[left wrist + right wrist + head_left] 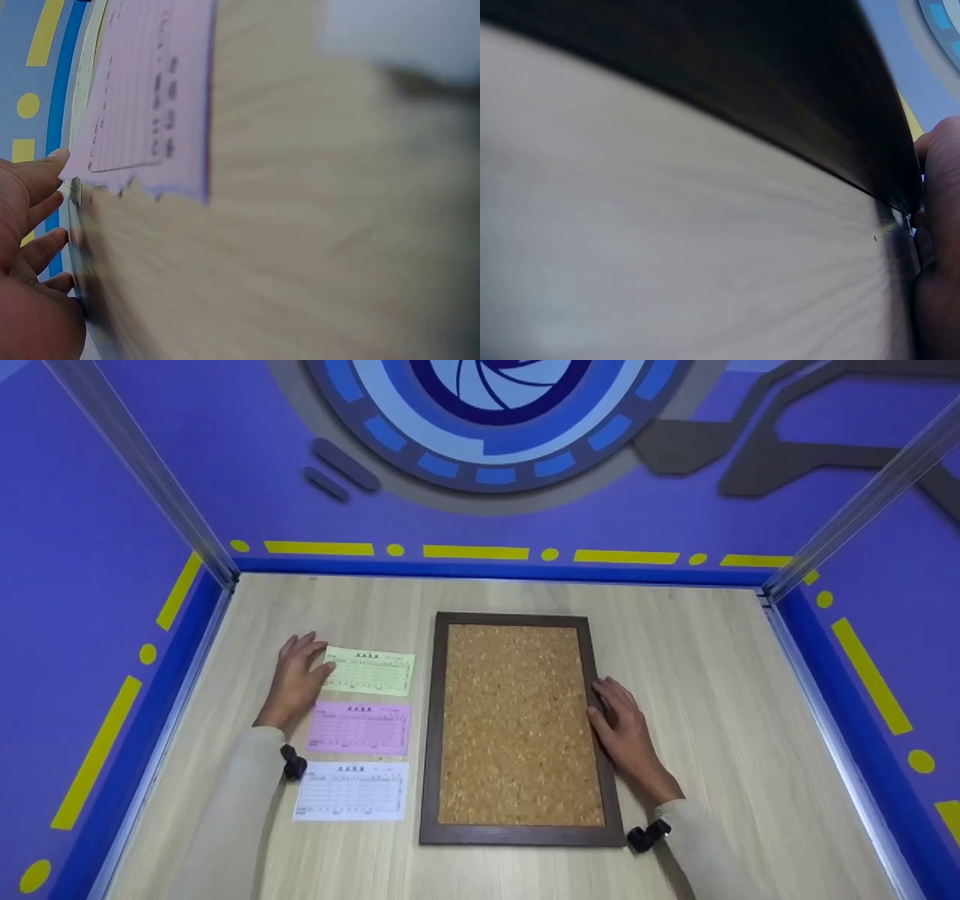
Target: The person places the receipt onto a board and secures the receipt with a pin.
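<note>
Green printed slip (370, 673) lies left of the cork board's (523, 727) upper half, its left edge touched by the left hand (296, 679), fingers loosely extended. Right of the board, the right hand (628, 733), fingers relaxed, touches its frame. Pink slip (360, 728) and white slip (350, 791) lie left of its lower half, on the table (720, 675).

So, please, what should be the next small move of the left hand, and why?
Perhaps the left hand should pinch the green slip by its left edge and lift it slightly: the thumb is at that edge, and the slip lies flat. The right hand is at the right edge of the corkboard, whose face is bare.
</note>
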Available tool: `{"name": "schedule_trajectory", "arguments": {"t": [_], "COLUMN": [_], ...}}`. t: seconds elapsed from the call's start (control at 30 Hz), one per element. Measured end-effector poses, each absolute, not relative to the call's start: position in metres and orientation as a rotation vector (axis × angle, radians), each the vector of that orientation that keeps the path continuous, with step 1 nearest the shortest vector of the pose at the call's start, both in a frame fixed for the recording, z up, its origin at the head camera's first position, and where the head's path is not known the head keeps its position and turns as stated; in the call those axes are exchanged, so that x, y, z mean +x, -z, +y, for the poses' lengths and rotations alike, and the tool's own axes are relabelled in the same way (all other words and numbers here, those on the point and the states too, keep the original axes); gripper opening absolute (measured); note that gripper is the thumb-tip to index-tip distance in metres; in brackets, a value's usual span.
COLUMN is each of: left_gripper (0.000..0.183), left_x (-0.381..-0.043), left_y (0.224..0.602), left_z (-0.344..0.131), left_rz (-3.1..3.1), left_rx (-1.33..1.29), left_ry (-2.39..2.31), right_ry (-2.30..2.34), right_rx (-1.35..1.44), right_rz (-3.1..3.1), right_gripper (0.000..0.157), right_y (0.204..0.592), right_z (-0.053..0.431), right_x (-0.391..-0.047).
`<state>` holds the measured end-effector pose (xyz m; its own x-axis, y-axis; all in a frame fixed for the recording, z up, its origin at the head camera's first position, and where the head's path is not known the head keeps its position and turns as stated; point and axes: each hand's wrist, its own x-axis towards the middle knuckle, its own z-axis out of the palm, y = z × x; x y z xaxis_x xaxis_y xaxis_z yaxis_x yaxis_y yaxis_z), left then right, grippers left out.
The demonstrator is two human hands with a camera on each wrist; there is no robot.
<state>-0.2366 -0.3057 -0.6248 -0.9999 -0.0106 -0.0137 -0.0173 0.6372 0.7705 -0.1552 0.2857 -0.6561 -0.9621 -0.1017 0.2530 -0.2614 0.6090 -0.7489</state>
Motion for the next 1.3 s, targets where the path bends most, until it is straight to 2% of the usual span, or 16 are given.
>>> {"name": "schedule_trajectory", "arguments": {"t": [0.17,0.7,1.3], "left_gripper": [0.035,0.016,0.015], "left_x": [-0.238,-0.243,-0.241], "left_y": [0.623,0.617,0.611], "left_z": [-0.304,-0.294,-0.297], "left_rz": [2.857,3.023,3.041], "left_rx": [-0.052,-0.018,0.022], "left_ry": [-1.345,-1.229,-1.266], "right_ry": [-1.274,-1.288,-1.290], "right_rx": [0.290,0.278,0.303], "right_rz": [-2.656,-2.663,-2.619], "right_gripper": [0.047,0.048,0.046], "right_y": [0.656,0.657,0.659], "right_z": [0.285,0.285,0.284], "right_x": [-0.155,-0.154,-0.154]}}
